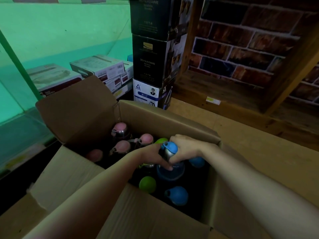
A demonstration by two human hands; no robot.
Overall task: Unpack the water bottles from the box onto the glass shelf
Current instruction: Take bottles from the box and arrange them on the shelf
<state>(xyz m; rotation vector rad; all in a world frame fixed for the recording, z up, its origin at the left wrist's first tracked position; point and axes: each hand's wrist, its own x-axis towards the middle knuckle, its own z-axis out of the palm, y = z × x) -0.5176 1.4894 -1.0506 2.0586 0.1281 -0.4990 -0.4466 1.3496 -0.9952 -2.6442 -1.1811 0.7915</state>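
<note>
An open cardboard box stands in front of me with its flaps spread. Inside it stand several water bottles with pink, green and blue caps. One blue-capped steel bottle rises above the others near the box's right side. My left hand and my right hand both grip it, one on each side of its neck. The glass shelf shows green at the left, beside the box.
Flat white product boxes lie at the back left. A tall stack of dark glassware cartons stands behind the box. At the right are wooden shelves against a brick-pattern wall.
</note>
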